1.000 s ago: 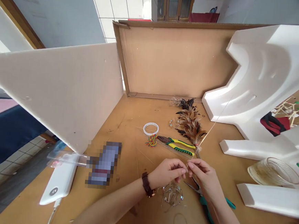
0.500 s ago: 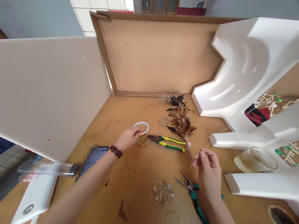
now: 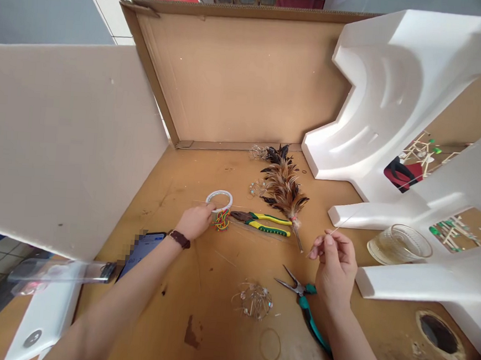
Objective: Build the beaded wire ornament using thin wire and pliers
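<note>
teal-handled pliers (image 3: 306, 308) partly hidden behind right grip (image 3: 335, 268)

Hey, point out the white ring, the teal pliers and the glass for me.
White ring (image 3: 230, 202): head view, right side of its band.
Teal pliers (image 3: 306, 310): head view, upper part of a handle.
Glass (image 3: 397, 251): head view, its near wall.

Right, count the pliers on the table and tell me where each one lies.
2. The yellow-and-green pliers lie just right of the multicoloured ties; the teal-handled pliers lie beside the right hand, partly hidden by it. Others could be out of sight.
</note>
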Demonstrator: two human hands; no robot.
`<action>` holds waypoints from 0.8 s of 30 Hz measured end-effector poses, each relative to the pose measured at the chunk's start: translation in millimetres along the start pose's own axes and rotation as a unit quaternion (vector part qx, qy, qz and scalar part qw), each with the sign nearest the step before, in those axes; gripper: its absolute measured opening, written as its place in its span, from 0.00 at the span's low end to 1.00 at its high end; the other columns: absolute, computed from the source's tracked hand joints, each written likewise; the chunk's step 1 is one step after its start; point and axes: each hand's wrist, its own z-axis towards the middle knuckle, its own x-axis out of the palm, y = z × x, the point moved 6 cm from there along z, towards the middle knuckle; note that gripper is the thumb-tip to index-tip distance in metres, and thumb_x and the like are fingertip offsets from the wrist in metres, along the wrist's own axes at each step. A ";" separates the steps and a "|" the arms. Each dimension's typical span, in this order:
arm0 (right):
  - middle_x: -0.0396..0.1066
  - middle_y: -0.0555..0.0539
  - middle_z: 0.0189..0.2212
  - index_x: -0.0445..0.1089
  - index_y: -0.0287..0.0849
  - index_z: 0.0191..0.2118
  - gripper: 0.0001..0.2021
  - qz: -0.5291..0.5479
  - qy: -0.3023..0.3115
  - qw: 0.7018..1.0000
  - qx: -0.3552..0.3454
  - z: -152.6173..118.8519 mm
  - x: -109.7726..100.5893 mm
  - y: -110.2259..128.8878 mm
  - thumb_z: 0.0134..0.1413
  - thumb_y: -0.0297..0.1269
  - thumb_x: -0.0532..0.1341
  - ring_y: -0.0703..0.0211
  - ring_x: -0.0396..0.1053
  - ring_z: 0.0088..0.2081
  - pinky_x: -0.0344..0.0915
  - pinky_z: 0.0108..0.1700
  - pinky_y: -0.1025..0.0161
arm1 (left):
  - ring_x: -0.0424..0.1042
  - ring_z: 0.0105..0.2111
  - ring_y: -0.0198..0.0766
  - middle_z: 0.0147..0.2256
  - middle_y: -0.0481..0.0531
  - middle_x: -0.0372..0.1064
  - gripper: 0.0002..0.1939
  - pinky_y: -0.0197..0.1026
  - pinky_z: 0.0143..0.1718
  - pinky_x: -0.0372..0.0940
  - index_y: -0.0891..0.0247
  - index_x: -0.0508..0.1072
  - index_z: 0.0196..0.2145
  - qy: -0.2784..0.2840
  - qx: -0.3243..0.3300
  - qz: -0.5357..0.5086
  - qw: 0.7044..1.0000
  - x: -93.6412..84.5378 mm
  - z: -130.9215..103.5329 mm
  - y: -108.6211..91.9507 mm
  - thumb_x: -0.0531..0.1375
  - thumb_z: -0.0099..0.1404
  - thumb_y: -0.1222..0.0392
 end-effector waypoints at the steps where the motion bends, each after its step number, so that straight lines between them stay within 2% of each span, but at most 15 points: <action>1: 0.65 0.53 0.25 0.64 0.44 0.38 0.07 0.000 0.001 1.000 0.001 -0.6 0.4 0.1 0.53 0.38 0.58 0.68 0.61 0.21 0.59 0.26 0.66 | 0.69 0.37 0.43 0.39 0.58 0.69 0.13 0.40 0.35 0.61 0.62 0.66 0.42 0.004 -0.009 0.020 1.000 0.9 3.5 5.9 0.47 0.61 0.65; 6: 0.65 0.52 0.25 0.64 0.43 0.38 0.07 0.002 0.004 1.000 0.008 -2.8 2.1 -2.0 0.52 0.38 0.58 0.68 0.61 0.21 0.59 0.26 0.66 | 0.70 0.37 0.45 0.39 0.62 0.68 0.15 0.42 0.35 0.62 0.66 0.65 0.43 0.029 -0.021 0.086 0.996 7.4 22.4 24.7 0.49 0.58 0.69; 10: 0.65 0.52 0.25 0.64 0.43 0.37 0.08 -0.004 0.002 1.000 0.011 -2.6 1.9 -4.8 0.52 0.39 0.58 0.68 0.62 0.21 0.59 0.26 0.66 | 0.70 0.37 0.45 0.37 0.63 0.68 0.12 0.43 0.35 0.62 0.68 0.67 0.39 0.036 -0.004 0.106 0.994 6.8 34.5 25.4 0.47 0.61 0.67; 13: 0.65 0.53 0.25 0.64 0.44 0.37 0.08 -0.009 -0.004 1.000 0.013 -2.0 0.4 -6.3 0.52 0.40 0.59 0.68 0.61 0.20 0.59 0.25 0.66 | 0.70 0.36 0.45 0.37 0.63 0.68 0.12 0.42 0.35 0.61 0.67 0.68 0.38 0.035 0.011 0.107 0.994 -1.3 40.1 25.8 0.47 0.61 0.65; 16: 0.66 0.52 0.25 0.64 0.43 0.37 0.08 -0.010 -0.005 1.000 0.015 -2.5 0.1 -7.6 0.51 0.40 0.59 0.68 0.61 0.21 0.60 0.26 0.65 | 0.69 0.37 0.42 0.39 0.59 0.68 0.14 0.40 0.36 0.61 0.64 0.66 0.44 0.030 0.024 0.096 0.995 -12.2 43.7 25.3 0.48 0.62 0.63; 19: 0.66 0.51 0.26 0.65 0.43 0.37 0.08 -0.010 -0.009 1.000 0.011 -3.5 0.0 -8.5 0.51 0.39 0.59 0.67 0.62 0.22 0.59 0.25 0.66 | 0.69 0.38 0.39 0.40 0.55 0.69 0.17 0.37 0.37 0.60 0.59 0.64 0.48 0.040 0.049 0.081 0.995 -14.6 47.8 18.6 0.51 0.61 0.61; 24: 0.65 0.51 0.26 0.65 0.43 0.37 0.08 -0.009 0.004 1.000 0.010 -1.6 1.2 -11.1 0.51 0.38 0.59 0.67 0.61 0.21 0.60 0.25 0.65 | 0.70 0.35 0.40 0.34 0.57 0.71 0.09 0.38 0.35 0.60 0.63 0.72 0.32 0.064 0.078 0.066 0.993 -5.6 60.1 4.1 0.52 0.59 0.64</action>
